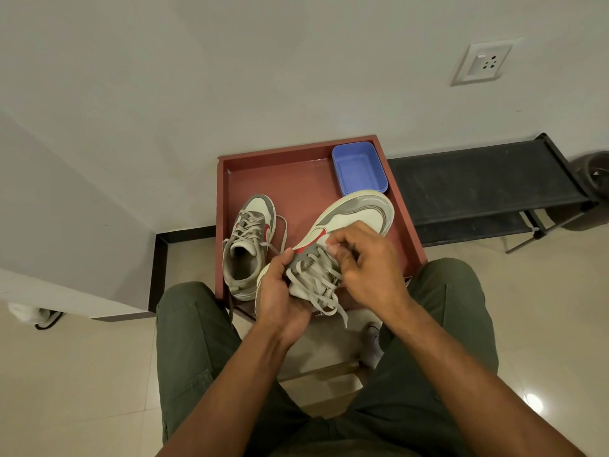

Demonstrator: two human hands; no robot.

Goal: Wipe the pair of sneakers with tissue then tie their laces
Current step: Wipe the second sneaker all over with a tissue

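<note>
Gripping a grey-and-white sneaker (354, 216) at centre frame, a seated person's left hand (280, 298) curls round the shoe's heel end while the right hand (365, 258) pinches a lace at the eyelets, fingers bent tight on it. That sneaker is tipped on its side, its pale sole edge toward the upper right, a red swoosh showing beside the thumb. Its flat grey laces (318, 285) hang loose and untied in a tangle between the two hands, one end dangling toward the lower centre.

The second sneaker (247, 245) stands upright just to the left, toe pointing up the frame, resting on a reddish-brown tray (296, 179). It is scuffed and dingy, with the same red swoosh, its laces slack and one trailing to the right.

A blue plastic tub (359, 168) sits in the tray's upper right corner, near the held sneaker's toe. To the right of the tray stands a black rack (478, 176) against the wall; a wall socket (482, 62) shows at upper right. Olive-green trousers (197, 341) fill the lower frame above beige floor tiles.
</note>
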